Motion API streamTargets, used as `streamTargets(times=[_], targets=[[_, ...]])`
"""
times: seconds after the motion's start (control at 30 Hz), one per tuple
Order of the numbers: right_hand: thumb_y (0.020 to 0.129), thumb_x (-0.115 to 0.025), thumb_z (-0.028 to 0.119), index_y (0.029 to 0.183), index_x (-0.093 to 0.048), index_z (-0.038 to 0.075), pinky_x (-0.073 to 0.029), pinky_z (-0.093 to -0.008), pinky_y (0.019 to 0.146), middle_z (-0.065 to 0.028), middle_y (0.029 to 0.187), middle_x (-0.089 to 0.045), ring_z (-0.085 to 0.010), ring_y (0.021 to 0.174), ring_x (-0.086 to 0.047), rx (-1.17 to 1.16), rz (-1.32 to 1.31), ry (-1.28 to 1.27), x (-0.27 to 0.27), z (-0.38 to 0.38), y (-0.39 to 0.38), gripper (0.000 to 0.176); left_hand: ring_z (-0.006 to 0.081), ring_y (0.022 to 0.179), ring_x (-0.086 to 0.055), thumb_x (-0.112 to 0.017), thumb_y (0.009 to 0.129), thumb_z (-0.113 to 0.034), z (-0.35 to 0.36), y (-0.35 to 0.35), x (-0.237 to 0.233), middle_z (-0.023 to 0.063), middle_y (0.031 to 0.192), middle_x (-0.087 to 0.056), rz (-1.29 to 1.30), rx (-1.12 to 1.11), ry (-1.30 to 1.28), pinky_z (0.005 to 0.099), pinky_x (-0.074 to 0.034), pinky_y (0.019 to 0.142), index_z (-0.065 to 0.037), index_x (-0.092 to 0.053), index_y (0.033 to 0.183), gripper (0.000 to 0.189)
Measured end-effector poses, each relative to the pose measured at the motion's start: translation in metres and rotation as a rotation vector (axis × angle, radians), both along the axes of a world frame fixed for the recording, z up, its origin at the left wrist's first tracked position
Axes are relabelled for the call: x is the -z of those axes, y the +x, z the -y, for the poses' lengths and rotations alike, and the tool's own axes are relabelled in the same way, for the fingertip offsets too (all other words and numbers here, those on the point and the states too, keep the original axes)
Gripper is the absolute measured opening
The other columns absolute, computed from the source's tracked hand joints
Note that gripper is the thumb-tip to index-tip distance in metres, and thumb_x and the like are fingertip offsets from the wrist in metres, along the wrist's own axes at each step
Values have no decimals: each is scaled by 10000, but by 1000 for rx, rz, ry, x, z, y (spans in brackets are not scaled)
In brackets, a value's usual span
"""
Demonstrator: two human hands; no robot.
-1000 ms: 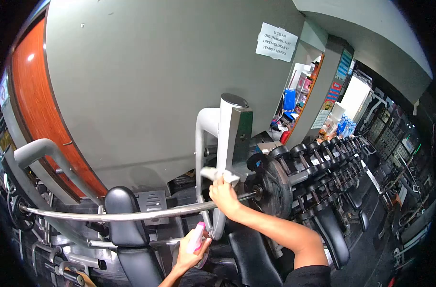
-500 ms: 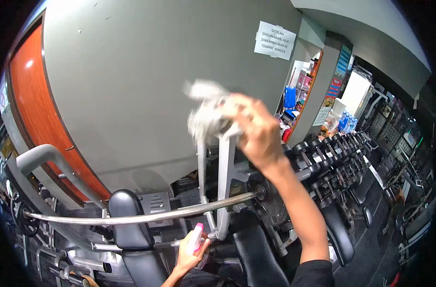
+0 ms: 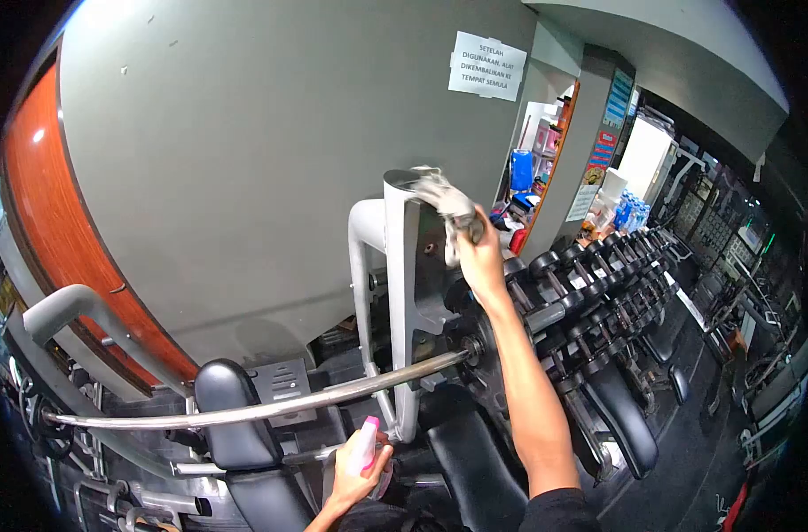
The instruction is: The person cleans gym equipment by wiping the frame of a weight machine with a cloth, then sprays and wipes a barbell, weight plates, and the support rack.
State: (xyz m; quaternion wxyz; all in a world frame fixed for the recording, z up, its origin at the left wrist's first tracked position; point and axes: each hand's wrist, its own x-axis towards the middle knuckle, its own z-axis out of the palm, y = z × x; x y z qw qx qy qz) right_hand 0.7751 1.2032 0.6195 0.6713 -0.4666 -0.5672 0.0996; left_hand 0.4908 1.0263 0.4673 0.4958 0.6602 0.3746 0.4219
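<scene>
My right hand (image 3: 482,253) is closed around a crumpled light grey cloth (image 3: 448,202), somewhat blurred, at the top of a grey metal upright post (image 3: 400,275). The cloth lies against or very close to the post's right edge. Low in the view, my left hand (image 3: 351,481) grips a spray bottle (image 3: 366,448) with a pink and white head; its body is mostly hidden by the fingers. A long barbell (image 3: 280,408) crosses in front of the post, above my left hand.
A black padded bench (image 3: 235,417) stands at left, another bench (image 3: 475,470) at lower middle. Racks of dumbbells (image 3: 590,288) line the right side. Behind the post is a grey wall (image 3: 244,160) with a paper sign (image 3: 487,66). A wooden door (image 3: 58,222) is at far left.
My right hand and the cloth have moved off the front of the post's top to its right side, uncovering the top. The left hand stays low with the spray bottle. The view has shifted slightly.
</scene>
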Motion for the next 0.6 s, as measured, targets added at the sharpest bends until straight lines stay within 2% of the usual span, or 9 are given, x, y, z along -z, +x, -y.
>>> streamTargets(times=[0.1, 0.17, 0.27, 0.3, 0.37, 0.47, 0.5, 0.57, 0.6], targets=[[896, -515, 23, 1237, -495, 3, -460, -261, 724, -34, 913, -605, -118, 810, -559, -73, -195, -221, 49, 18, 3, 342, 140, 602, -605, -661, 831, -77, -3, -2, 6, 74, 735, -593, -16, -28, 36, 282, -477, 566, -19, -575, 947, 155], [887, -506, -5, 1264, -484, -2, -438, -250, 779, -18, 958, -590, -97, 882, -536, -104, -113, -371, 73, 36, 8, 378, 127, 573, -600, -659, 834, -69, -4, 0, 9, 68, 714, -591, -54, -51, 109, 272, -475, 547, -17, -572, 946, 151], [846, -509, -41, 1209, -529, 4, -404, -240, 801, -20, 1015, -582, -90, 890, -498, -228, -92, -446, 131, 43, 30, 367, 100, 535, -587, -657, 837, -62, -3, 3, 3, 53, 695, -590, 20, -15, -23, 249, -464, 519, -14, -569, 949, 151], [825, -512, -58, 1155, -545, 10, -407, -255, 781, -12, 971, -581, -100, 852, -493, -225, -73, -431, 116, 58, 18, 339, 100, 535, -587, -657, 837, -62, -2, 4, 2, 53, 695, -590, 24, -14, -24, 249, -464, 519, -14, -569, 949, 151], [797, -437, -142, 1329, -455, 11, -373, -258, 925, -58, 1105, -579, -141, 1017, -519, -231, 75, -765, 88, 79, 19, 554, 117, 566, -596, -664, 827, -62, -1, 5, 1, 63, 726, -599, 52, -15, -48, 263, -469, 546, -13, -577, 942, 152], [866, -514, 9, 1081, -555, -19, -443, -256, 764, -43, 914, -621, -100, 842, -550, -146, -13, -474, 95, 70, 37, 221, 169, 649, -616, -663, 811, -64, -2, 1, 11, 89, 773, -609, -21, -18, 64, 287, -482, 623, -11, -591, 923, 143], [893, -549, 85, 991, -570, -23, -467, -262, 710, -50, 836, -631, -93, 784, -567, -91, -80, -337, 62, 77, 20, 148, 185, 674, -620, -662, 807, -65, -1, 0, 10, 96, 786, -610, -13, -17, 61, 293, -484, 645, -11, -596, 918, 140], [935, -538, 169, 1003, -571, -20, -480, -251, 663, -47, 790, -642, -112, 698, -586, 83, -142, -105, 18, 82, -11, 204, 189, 679, -621, -658, 809, -65, 1, -1, 10, 96, 786, -612, -24, -22, 82, 291, -485, 647, -11, -597, 919, 137], [957, -514, 234, 1009, -575, 3, -487, -261, 662, -53, 728, -642, -141, 635, -602, 207, 9, 122, 9, 74, -24, 244, 193, 684, -622, -654, 810, -65, 1, -2, 9, 95, 786, -613, -33, -21, 104, 290, -485, 649, -12, -598, 921, 134]])
